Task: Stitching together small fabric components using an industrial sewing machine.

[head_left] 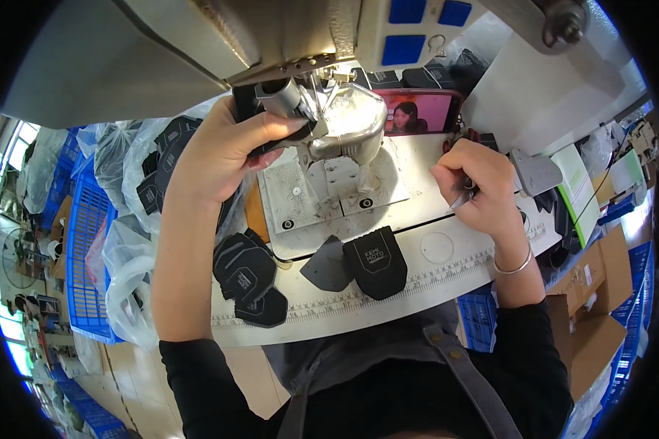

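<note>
Left hand [223, 150], 10 o'clock of view centre, pinches a black piece [289, 139] thumb-over-fingers next to the sewing machine [176, 47] needle area, contact with the needle hidden; right hand [483, 183], toward 2-3 o'clock, is curled round a small metal tool [462, 196], type unclear. Step in hand reads as positioning the piece at the needle, so the next move calls for a steady left grip, fingertips clear. Further out: loose black patches [375, 263] at 4-5 o'clock, overlapping patch pile [245, 274] at 8, phone [421, 113] at 1
</note>
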Available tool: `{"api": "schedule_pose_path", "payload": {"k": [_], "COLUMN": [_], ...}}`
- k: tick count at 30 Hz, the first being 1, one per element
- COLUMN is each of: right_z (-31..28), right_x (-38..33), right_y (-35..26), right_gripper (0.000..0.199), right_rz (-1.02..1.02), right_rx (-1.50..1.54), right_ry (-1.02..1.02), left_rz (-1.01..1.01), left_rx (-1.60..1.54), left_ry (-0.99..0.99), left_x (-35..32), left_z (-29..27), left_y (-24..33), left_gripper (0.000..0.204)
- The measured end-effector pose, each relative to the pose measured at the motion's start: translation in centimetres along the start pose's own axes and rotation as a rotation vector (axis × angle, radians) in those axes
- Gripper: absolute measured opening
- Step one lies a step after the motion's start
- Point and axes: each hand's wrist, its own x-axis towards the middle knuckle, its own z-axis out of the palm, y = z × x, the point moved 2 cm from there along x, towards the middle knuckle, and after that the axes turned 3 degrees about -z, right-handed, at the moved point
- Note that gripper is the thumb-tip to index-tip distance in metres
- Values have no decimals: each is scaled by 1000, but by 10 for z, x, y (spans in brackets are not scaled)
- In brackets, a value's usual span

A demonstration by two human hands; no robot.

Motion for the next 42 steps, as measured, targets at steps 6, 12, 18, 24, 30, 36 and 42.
{"api": "schedule_pose_path", "payload": {"k": [6,12,18,24,30,36,42], "right_z": [2,4,7,9,7,7,7], "right_x": [-5,-8,-9,-12,-11,-11,-13], "right_y": [6,7,7,8,10,11,10], "right_gripper": [15,14,14,14,14,14,14], "right_rz": [41,47,65,105,95,107,104], "right_rx": [48,83,105,112,106,115,101], "right_ry": [-4,9,-15,-32,-27,-26,-28], "left_rz": [6,-39,0,33,21,49,40], "left_rx": [-12,-68,-177,-171,-149,-188,-176], "left_ry": [-42,65,75,92,89,97,79], "left_x": [2,-7,-19,-17,-7,-1,-1], "left_z": [-3,4,17,15,5,2,3], "left_y": [-1,-6,-17,-18,-15,-17,-14], "left_gripper": [7,13,16,13,11,11,12]}}
